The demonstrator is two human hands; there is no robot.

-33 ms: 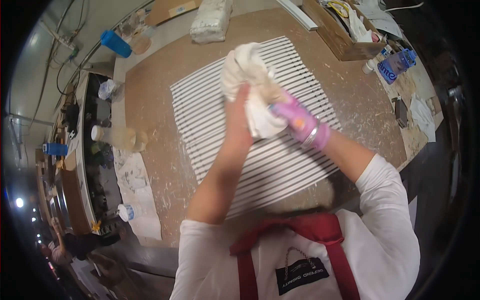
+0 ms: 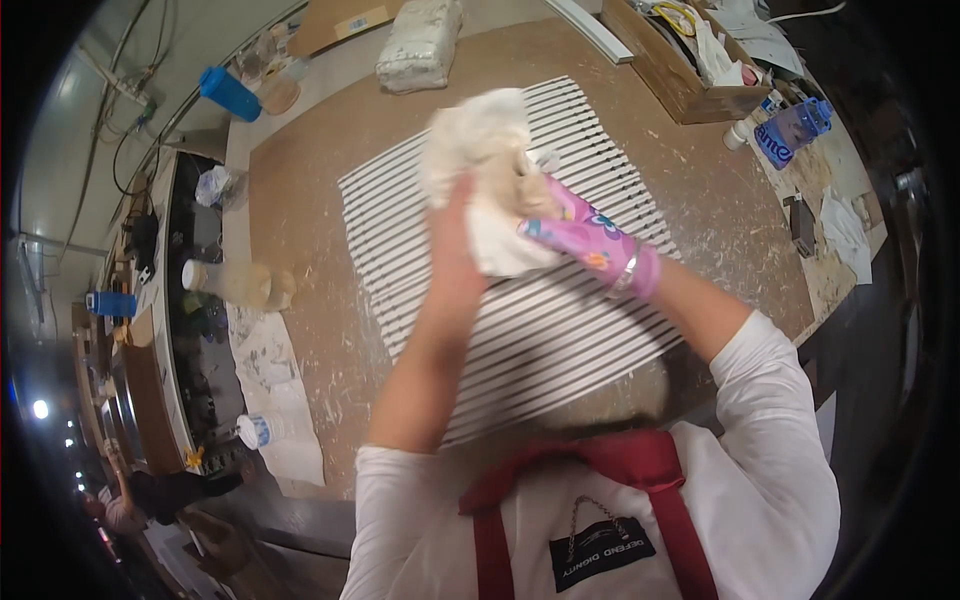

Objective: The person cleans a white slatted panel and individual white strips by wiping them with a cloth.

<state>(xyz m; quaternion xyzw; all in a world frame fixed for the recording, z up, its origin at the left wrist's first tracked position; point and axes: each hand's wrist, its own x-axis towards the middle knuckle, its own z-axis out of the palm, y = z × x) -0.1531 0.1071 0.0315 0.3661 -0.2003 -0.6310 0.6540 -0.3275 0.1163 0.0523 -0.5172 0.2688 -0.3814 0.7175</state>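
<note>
A bunched off-white cloth is between my two hands, above a panel of white slats with dark gaps between them. My left hand, bare and blurred by motion, grips the cloth's near left side; its fingertips are partly hidden in the folds. On my right hand is a pink glove with a flower pattern, and a band sits round the wrist. This hand is closed on the right side of the cloth, with some fingers tucked into it. The slatted panel lies flat and slightly turned on a brown worktable.
A white wrapped bundle stands at the far edge. Far right are a wooden box of odds and ends and a blue-purple bottle. Along the left stand a blue bottle, a cloudy jug and a white tub.
Both hands and the cloth have shifted slightly left, and the cloth's folds have changed shape. The slatted panel lies in about the same place.
</note>
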